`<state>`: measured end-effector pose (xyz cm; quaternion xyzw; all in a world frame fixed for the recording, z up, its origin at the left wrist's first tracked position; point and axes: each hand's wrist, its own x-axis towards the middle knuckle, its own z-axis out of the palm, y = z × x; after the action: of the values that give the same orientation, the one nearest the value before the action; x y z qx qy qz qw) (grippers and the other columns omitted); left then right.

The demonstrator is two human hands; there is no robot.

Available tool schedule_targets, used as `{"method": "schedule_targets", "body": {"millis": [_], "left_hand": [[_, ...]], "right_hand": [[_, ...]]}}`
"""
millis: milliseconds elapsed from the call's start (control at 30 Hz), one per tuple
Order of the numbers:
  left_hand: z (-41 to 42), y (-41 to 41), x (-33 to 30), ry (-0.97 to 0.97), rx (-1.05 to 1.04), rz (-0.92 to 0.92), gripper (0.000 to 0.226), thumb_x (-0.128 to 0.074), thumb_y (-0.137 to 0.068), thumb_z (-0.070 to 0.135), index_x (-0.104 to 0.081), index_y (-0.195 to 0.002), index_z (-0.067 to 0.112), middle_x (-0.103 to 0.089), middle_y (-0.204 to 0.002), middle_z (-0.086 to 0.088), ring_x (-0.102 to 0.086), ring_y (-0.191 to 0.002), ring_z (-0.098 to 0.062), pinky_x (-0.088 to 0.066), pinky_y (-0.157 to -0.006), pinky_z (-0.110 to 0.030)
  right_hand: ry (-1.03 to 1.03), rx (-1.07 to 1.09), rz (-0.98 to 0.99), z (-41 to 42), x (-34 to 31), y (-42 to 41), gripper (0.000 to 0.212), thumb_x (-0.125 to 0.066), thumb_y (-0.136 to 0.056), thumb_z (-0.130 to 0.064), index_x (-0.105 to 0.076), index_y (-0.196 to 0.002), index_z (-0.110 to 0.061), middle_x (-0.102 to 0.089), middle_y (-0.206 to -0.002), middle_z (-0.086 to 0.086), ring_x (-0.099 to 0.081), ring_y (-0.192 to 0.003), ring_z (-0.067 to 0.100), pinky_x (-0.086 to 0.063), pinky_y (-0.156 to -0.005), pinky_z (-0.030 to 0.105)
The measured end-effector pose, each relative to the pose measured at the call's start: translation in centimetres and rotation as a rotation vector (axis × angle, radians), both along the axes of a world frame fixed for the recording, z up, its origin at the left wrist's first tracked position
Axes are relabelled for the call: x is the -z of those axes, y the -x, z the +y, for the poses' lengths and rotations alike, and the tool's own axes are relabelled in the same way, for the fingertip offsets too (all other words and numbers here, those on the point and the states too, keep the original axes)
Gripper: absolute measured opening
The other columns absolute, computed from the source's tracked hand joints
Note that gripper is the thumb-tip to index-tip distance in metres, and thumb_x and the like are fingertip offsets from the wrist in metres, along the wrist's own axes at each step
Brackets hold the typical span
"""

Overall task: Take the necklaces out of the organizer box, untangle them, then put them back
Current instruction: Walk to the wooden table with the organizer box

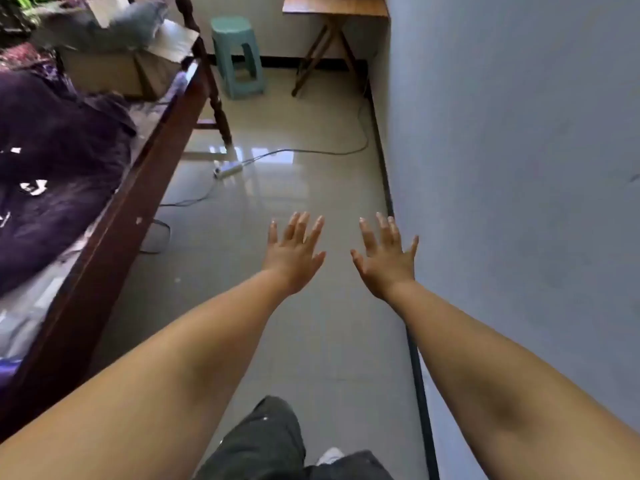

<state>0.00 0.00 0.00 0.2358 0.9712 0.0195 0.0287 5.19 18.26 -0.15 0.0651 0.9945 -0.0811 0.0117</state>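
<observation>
Although the task turns on an organizer box and its necklaces, neither shows anywhere in this view, so which way they lie from the fingers, and how the box's long axis runs, cannot be told. Both arms are stretched out over the tiled floor (311, 140), backs of the hands up. The left hand (294, 254) has its fingers (299, 225) spread and holds nothing; the right hand (386, 259) is likewise splayed and empty, its little finger just beside the wall (519, 168). The two hands sit level with each other and close together, so neither can be called nearer to a box that is out of sight.

Taking the wall as the landmark: a wooden tabletop (334, 5) stands against it at the far end of the room, a green stool (237, 55) farther out from it, and a power strip (227, 169) with its cable lies on the floor between. The bed (114, 209), heaped with purple bedding and a cardboard carton, runs parallel to the wall on the far side of the floor.

My judgement is that the job has not begun and the box must first be found, perhaps on that tabletop, whose surface is mostly cut off here.
</observation>
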Motion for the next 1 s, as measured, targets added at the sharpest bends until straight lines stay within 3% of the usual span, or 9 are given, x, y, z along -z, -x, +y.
{"method": "schedule_targets", "body": {"millis": [167,333,667,1000], "left_hand": [[-0.9,0.3,5.5,0.126,-0.041,-0.185,0.063,-0.016,-0.097,0.049,0.013,-0.146,0.024,0.003,-0.159,-0.007,0.009,-0.145,-0.023,0.005,-0.114,-0.053],[-0.1,7.3,8.5,0.135,-0.075,-0.297,0.063,-0.016,-0.097,0.049,0.014,-0.146,0.024,0.004,-0.159,-0.006,0.010,-0.145,-0.022,0.006,-0.114,-0.052],[2.5,31.2,6.5,0.063,-0.106,-0.326,0.062,-0.021,-0.098,0.046,0.008,-0.147,0.024,0.000,-0.159,-0.007,0.006,-0.145,-0.023,0.004,-0.114,-0.051],[11.8,58.0,7.3,0.068,-0.054,-0.302,0.062,-0.018,-0.097,0.048,0.010,-0.147,0.025,0.002,-0.159,-0.006,0.009,-0.145,-0.023,0.005,-0.115,-0.050]], "right_hand": [[-0.003,-0.021,-0.244,-1.4,6.4,-0.6,0.061,-0.022,-0.096,-0.050,0.005,-0.148,-0.032,0.006,-0.160,0.004,0.011,-0.146,0.025,0.006,-0.107,0.067],[0.001,0.005,-0.344,-0.7,8.8,7.1,0.061,-0.021,-0.097,-0.049,0.007,-0.148,-0.032,0.008,-0.160,0.004,0.012,-0.145,0.024,0.005,-0.107,0.068],[0.086,0.138,-0.355,0.9,5.5,29.5,0.059,-0.020,-0.098,-0.046,0.005,-0.149,-0.029,0.006,-0.160,0.006,0.010,-0.146,0.025,0.003,-0.111,0.065],[0.048,0.147,-0.325,11.9,6.5,56.5,0.059,-0.020,-0.098,-0.047,0.005,-0.149,-0.029,0.007,-0.160,0.006,0.010,-0.146,0.024,0.006,-0.111,0.062]]}}
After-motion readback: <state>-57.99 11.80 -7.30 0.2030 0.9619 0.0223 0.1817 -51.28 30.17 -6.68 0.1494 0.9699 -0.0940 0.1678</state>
